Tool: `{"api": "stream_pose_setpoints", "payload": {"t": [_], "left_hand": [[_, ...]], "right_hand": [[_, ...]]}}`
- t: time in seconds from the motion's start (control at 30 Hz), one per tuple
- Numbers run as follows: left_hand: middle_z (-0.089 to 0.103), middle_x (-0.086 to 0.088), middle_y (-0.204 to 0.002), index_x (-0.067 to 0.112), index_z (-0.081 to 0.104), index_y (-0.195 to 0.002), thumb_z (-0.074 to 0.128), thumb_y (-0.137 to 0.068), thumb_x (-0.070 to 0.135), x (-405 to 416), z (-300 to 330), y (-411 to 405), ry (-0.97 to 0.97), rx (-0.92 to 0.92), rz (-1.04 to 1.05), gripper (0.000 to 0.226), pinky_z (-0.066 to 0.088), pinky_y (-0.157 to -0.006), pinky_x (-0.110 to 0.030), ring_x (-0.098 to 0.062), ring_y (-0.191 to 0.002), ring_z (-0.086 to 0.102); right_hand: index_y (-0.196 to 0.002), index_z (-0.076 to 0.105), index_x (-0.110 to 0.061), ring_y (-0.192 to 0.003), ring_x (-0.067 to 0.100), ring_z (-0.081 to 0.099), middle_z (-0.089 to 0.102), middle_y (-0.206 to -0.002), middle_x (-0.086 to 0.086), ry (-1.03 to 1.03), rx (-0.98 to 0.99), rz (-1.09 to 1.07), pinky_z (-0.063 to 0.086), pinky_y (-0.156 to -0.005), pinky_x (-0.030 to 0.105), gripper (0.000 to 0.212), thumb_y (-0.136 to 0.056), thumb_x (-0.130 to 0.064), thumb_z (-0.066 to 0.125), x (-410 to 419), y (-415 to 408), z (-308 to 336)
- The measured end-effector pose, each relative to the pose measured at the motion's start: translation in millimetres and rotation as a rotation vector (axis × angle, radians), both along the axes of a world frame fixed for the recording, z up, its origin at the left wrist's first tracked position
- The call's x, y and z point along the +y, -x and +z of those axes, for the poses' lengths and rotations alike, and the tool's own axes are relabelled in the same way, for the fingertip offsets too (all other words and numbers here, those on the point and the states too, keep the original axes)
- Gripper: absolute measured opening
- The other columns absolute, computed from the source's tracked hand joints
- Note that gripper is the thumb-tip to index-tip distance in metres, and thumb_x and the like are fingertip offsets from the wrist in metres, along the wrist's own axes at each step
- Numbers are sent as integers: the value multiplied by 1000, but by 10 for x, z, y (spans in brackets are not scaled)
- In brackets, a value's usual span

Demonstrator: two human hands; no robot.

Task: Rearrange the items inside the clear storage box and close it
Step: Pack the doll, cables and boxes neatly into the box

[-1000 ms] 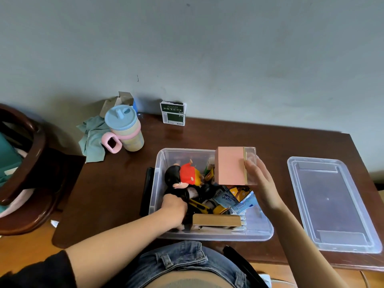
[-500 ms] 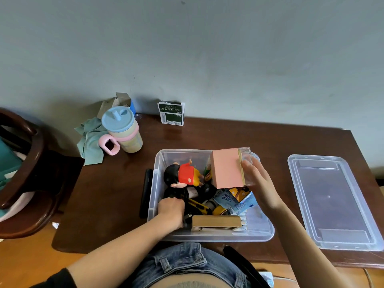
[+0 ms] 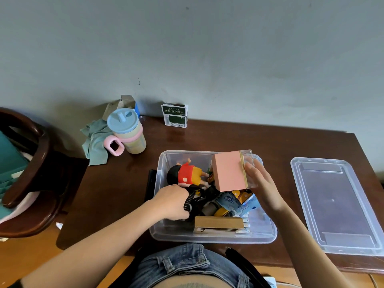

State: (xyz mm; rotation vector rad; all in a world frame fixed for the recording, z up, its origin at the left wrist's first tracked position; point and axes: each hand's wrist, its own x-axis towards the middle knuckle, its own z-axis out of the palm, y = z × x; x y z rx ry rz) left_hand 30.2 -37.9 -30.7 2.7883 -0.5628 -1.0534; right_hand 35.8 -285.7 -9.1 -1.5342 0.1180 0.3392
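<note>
In the clear box, left hand grips half-hidden black item, right hand pinches pink box.

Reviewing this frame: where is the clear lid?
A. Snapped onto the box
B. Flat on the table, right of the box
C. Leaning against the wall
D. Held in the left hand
B: the lid lies flat on the table, to the right of the open box and apart from it, while the left hand is inside the box and the right hand holds the pink box.
</note>
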Motion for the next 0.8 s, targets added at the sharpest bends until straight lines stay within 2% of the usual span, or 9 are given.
{"api": "stream_pose_setpoints", "payload": {"t": [0.07, 0.17, 0.2, 0.3, 0.43, 0.53, 0.6, 0.7, 0.8], "left_hand": [[62, -8, -81, 11, 53, -86, 60, -83, 34, 84, 64, -60, 167, 105, 107, 25, 46, -50, -27, -22, -64, 65], [67, -10, -96, 13, 49, -125, 57, -87, 30, 233, 140, -129, 384, 215, 291, 42, 49, -44, -21, -9, -46, 62], [67, -8, -93, 14, 47, -127, 57, -88, 29, 270, 148, -142, 422, 210, 320, 43, 49, -44, -21, -8, -46, 62], [66, 1, -90, 20, 55, -112, 57, -89, 26, 345, 170, -171, 538, 152, 373, 23, 54, -47, -25, -10, -51, 64], [63, 6, -108, 20, 57, -118, 60, -90, 24, 382, 200, -235, 679, 69, 510, 28, 57, -55, -29, -17, -65, 69], [68, 10, -85, 21, 62, -110, 60, -91, 15, 351, 208, -274, 886, 136, 628, 19, 55, -54, -24, -11, -57, 63], [67, 9, -71, 17, 63, -109, 61, -91, 13, 303, 205, -308, 992, 226, 726, 18, 58, -59, -28, -8, -51, 55], [68, -5, -94, 9, 59, -118, 63, -90, 10, 160, 136, -377, 924, 233, 779, 28, 60, -74, -36, -19, -65, 64], [59, -5, -116, 14, 55, -122, 67, -86, 8, 27, 14, -398, 717, 17, 758, 39, 51, -88, -33, -24, -98, 64]], "right_hand": [[-127, 55, -27, -111, 19, 61, 64, -120, 2, -7, 5, 3, 45, -86, 31, 48, -86, -52, 52, 4, 2, -3], [-125, 56, -27, -106, 17, 62, 65, -117, 1, -16, 5, 5, 44, -83, 30, 46, -86, -50, 52, 2, 8, -5], [-125, 56, -27, -103, 15, 62, 65, -114, 0, -16, 5, 8, 44, -82, 30, 45, -86, -50, 52, -1, 9, -4], [-124, 57, -25, -99, 13, 63, 66, -111, 0, -24, 5, 15, 46, -79, 27, 44, -86, -48, 50, 3, 9, 2], [-125, 55, -18, -92, 11, 63, 66, -103, -2, -47, 8, 19, 48, -74, 21, 48, -87, -46, 50, 2, 11, 3], [-124, 56, -17, -89, 9, 63, 66, -100, -3, -64, 5, 24, 49, -71, 19, 44, -89, -43, 49, -3, 17, 5], [-123, 57, -19, -89, 9, 64, 67, -100, -3, -64, 7, 25, 50, -71, 19, 43, -89, -44, 48, -4, 20, 9], [-123, 56, -19, -90, 10, 64, 67, -102, -1, -59, 9, 30, 50, -73, 21, 44, -88, -45, 49, 0, 26, 22], [-123, 56, -20, -91, 11, 64, 67, -102, 0, -57, 12, 28, 49, -74, 23, 45, -87, -46, 49, 7, 30, 29]]}}
